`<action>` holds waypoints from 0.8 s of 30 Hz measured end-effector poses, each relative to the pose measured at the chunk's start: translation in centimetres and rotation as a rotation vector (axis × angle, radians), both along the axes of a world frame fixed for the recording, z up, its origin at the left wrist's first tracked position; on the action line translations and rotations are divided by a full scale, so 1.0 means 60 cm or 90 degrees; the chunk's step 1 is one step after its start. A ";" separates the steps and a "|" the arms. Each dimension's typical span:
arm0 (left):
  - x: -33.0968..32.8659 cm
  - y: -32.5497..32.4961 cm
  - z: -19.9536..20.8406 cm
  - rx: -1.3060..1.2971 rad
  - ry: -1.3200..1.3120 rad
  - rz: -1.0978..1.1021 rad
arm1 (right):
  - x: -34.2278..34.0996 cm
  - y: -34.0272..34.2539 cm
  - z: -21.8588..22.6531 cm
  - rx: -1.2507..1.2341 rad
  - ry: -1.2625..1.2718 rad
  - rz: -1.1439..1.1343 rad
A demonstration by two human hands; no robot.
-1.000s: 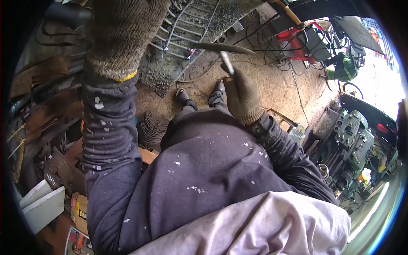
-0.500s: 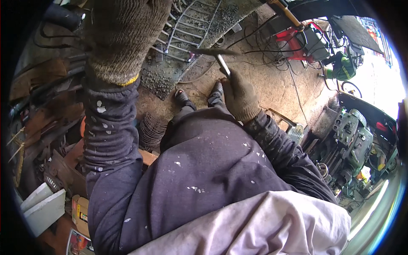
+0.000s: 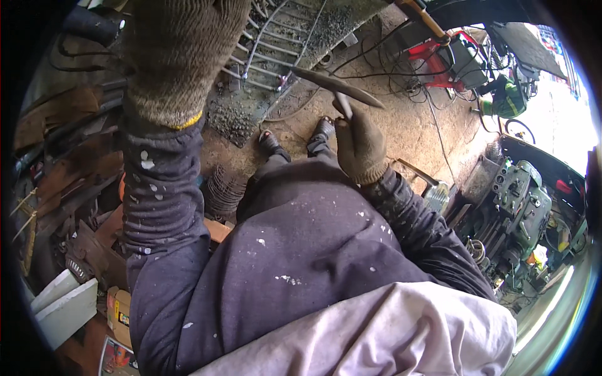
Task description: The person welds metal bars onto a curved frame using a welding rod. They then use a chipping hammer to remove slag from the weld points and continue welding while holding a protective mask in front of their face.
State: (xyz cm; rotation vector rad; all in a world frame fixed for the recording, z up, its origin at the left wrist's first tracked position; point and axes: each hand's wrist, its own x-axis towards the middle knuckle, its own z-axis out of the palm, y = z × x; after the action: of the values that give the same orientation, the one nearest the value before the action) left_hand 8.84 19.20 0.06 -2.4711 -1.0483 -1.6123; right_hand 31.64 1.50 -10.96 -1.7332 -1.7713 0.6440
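My right hand (image 3: pixel 362 149), in a brown knit glove, is closed round the metal handle of a chipping hammer (image 3: pixel 343 86). The hammer's long, narrow head tapers at its ends and slants down to the right, its left end close to the edge of a metal grille (image 3: pixel 271 47). That grille, made of parallel rods joined by long bars, lies on a work surface (image 3: pixel 343 17) covered in grit. Large and close at the upper left, my gloved left hand (image 3: pixel 188 59) is raised, its fingers cut off by the top edge; whatever it may hold is hidden.
Scrap metal (image 3: pixel 81 163) crowds the left side, near white slabs (image 3: pixel 69 307). A wire coil (image 3: pixel 224 191) sits beside my legs. Cables trail over the floor towards a red stool (image 3: pixel 433 59) at the upper right. A green-grey machine (image 3: pixel 523 200) stands at the right.
My right hand has shifted slightly right and towards me. The chipping hammer's head has swung from nearly level to slanting down rightward. The left hand has barely moved.
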 end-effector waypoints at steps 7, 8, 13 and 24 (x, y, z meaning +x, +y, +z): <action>0.005 -0.003 -0.003 -0.035 -0.017 0.012 | 0.014 0.017 0.012 -0.050 0.185 -0.047; 0.007 -0.001 -0.002 -0.035 -0.024 0.023 | 0.017 0.023 0.022 -0.037 0.161 -0.052; 0.006 -0.006 0.004 -0.011 0.007 0.032 | 0.043 0.020 0.040 -0.110 0.156 -0.043; 0.008 -0.008 -0.002 -0.072 -0.092 -0.009 | 0.028 0.007 0.074 -0.205 0.317 -0.085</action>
State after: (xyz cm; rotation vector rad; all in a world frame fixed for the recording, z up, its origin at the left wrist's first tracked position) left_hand 9.31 18.74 -0.06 -2.4669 -1.1722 -1.8089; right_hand 33.32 1.92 -6.53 -1.6817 -1.2470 1.2320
